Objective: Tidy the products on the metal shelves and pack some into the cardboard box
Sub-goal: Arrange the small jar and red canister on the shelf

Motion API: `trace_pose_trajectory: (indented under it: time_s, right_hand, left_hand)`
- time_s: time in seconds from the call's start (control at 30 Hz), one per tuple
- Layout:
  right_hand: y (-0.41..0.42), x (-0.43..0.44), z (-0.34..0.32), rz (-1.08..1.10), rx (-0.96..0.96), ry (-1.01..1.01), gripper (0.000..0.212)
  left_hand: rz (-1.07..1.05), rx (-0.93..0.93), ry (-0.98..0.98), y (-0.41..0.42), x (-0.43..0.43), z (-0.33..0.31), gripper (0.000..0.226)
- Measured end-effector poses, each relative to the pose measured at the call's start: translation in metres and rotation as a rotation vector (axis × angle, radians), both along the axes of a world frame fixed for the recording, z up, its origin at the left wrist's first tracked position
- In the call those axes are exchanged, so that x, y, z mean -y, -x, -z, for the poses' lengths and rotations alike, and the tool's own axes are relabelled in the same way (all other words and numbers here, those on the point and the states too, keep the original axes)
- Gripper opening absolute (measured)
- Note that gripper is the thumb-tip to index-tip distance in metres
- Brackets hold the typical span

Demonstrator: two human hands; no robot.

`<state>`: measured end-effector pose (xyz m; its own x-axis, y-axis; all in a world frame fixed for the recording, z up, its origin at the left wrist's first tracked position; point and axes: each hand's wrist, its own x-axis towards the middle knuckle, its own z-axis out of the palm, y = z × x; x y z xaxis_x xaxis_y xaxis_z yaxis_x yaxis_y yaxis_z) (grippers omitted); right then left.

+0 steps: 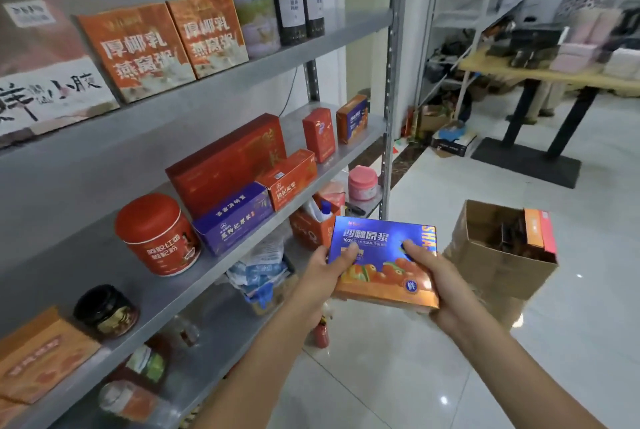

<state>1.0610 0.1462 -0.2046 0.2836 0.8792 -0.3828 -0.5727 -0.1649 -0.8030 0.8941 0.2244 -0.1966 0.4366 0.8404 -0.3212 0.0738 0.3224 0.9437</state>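
Head view: blue-and-orange carton [382, 260] held between both hands out front, printed face up, slightly tilted. Left hand [323, 269] grips its left edge, thumb on the top face, fingers out of sight beneath. Right hand [438, 284] grips the right edge likewise. The carton looks to be light, stiff card with a glossy, probably slick finish. Corners would dent, so edge holds suit it better than squeezing the face. Both forearms reach forward, wrists turned inward. Open cardboard box [485, 265] stands on the floor just beyond the right hand. Metal shelves [86, 231] stand left of the left hand.
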Motion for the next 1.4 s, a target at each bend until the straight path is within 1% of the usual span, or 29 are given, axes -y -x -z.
trace_pose_trajectory:
  time_s: [0.03, 0.1, 0.13, 0.17, 0.2, 0.23, 0.27, 0.3, 0.33, 0.37, 0.47, 0.57, 0.63, 0.7, 0.73, 0.83, 0.87, 0.9, 0.93, 1.0, 1.07, 1.13, 1.2, 1.3, 1.37, 1.4]
  right_hand:
    - [0.004, -0.003, 0.005, 0.024, -0.029, 0.029, 0.061]
    - [0.008, -0.006, 0.015, 0.059, -0.052, 0.041, 0.055]
    - [0.008, -0.006, 0.02, 0.059, -0.047, 0.043, 0.052]
    - [0.007, -0.003, 0.023, 0.052, -0.034, 0.043, 0.05]
    - [0.003, 0.001, 0.027, 0.037, -0.015, 0.039, 0.048]
    - [-0.002, 0.006, 0.028, 0.03, 0.018, 0.049, 0.05]
    - [-0.009, 0.012, 0.028, 0.033, 0.069, 0.063, 0.057]
    - [-0.019, 0.018, 0.028, 0.032, 0.136, 0.079, 0.069]
    - [-0.03, 0.024, 0.029, 0.028, 0.203, 0.09, 0.079]
    - [-0.04, 0.03, 0.027, 0.01, 0.265, 0.098, 0.084]
    - [-0.067, 0.041, 0.015, -0.11, 0.426, 0.109, 0.077]
    - [-0.101, 0.039, 0.009, -0.134, 0.568, 0.172, 0.074]
    - [-0.13, 0.034, 0.008, -0.147, 0.638, 0.237, 0.078]
    - [-0.161, 0.029, 0.01, -0.176, 0.653, 0.267, 0.086]
    - [-0.169, 0.026, 0.011, -0.191, 0.645, 0.272, 0.084]
    - [-0.212, 0.008, 0.014, -0.197, 0.608, 0.261, 0.058]
    - [-0.226, 0.001, 0.016, -0.195, 0.614, 0.257, 0.057]
    - [-0.239, -0.005, 0.018, -0.181, 0.629, 0.257, 0.061]
    - [-0.251, -0.01, 0.022, -0.156, 0.646, 0.265, 0.069]
    - [-0.276, -0.019, 0.032, -0.075, 0.691, 0.29, 0.081]
    - [-0.299, -0.029, 0.049, -0.001, 0.836, 0.358, 0.087]
    - [-0.319, -0.041, 0.067, 0.102, 1.053, 0.496, 0.089]
    - [-0.342, -0.056, 0.086, 0.24, 1.182, 0.602, 0.088]
    - [-0.376, -0.085, 0.115, 0.302, 1.226, 0.694, 0.086]
    - [-0.397, -0.108, 0.137, 0.299, 1.236, 0.759, 0.084]
    - [-0.406, -0.119, 0.15, 0.291, 1.244, 0.789, 0.084]
  left_hand:
    - [0.043, -0.027, -0.003, 0.001, -0.008, 0.002, 0.037]
    - [0.162, -0.077, -0.034, 0.001, -0.024, 0.007, 0.025]
    - [0.216, -0.091, -0.058, 0.0, -0.032, 0.01, 0.023]
    - [0.267, -0.095, -0.081, -0.001, -0.039, 0.014, 0.026]
    - [0.305, -0.109, -0.102, -0.003, -0.044, 0.017, 0.035]
    - [0.352, -0.134, -0.116, -0.007, -0.05, 0.021, 0.046]
    - [0.404, -0.16, -0.122, -0.012, -0.056, 0.024, 0.052]
    - [0.471, -0.165, -0.123, -0.019, -0.06, 0.025, 0.051]
    - [0.539, -0.169, -0.12, -0.026, -0.064, 0.027, 0.044]
    - [0.607, -0.174, -0.118, -0.035, -0.069, 0.029, 0.039]
    - [0.771, -0.157, -0.128, -0.069, -0.078, 0.026, 0.042]
    - [0.853, -0.13, -0.147, -0.114, -0.089, 0.027, 0.044]
    - [0.922, -0.131, -0.161, -0.147, -0.097, 0.026, 0.047]
    - [0.977, -0.145, -0.188, -0.183, -0.107, 0.029, 0.038]
    - [0.993, -0.159, -0.194, -0.195, -0.11, 0.029, 0.036]
    - [1.097, -0.182, -0.202, -0.259, -0.122, 0.031, 0.042]
    - [1.142, -0.184, -0.204, -0.279, -0.124, 0.032, 0.044]
    - [1.166, -0.205, -0.205, -0.299, -0.128, 0.034, 0.046]
    - [1.167, -0.222, -0.213, -0.319, -0.133, 0.037, 0.049]
    - [1.143, -0.256, -0.298, -0.355, -0.145, 0.05, 0.056]
    - [1.078, -0.323, -0.392, -0.385, -0.155, 0.071, 0.068]
    - [0.953, -0.477, -0.449, -0.406, -0.164, 0.086, 0.072]
    - [0.855, -0.66, -0.591, -0.417, -0.175, 0.103, 0.07]
    - [0.879, -0.925, -0.776, -0.435, -0.197, 0.142, 0.073]
    - [0.902, -1.008, -0.85, -0.452, -0.208, 0.168, 0.074]
    - [0.905, -1.012, -0.886, -0.462, -0.213, 0.181, 0.075]
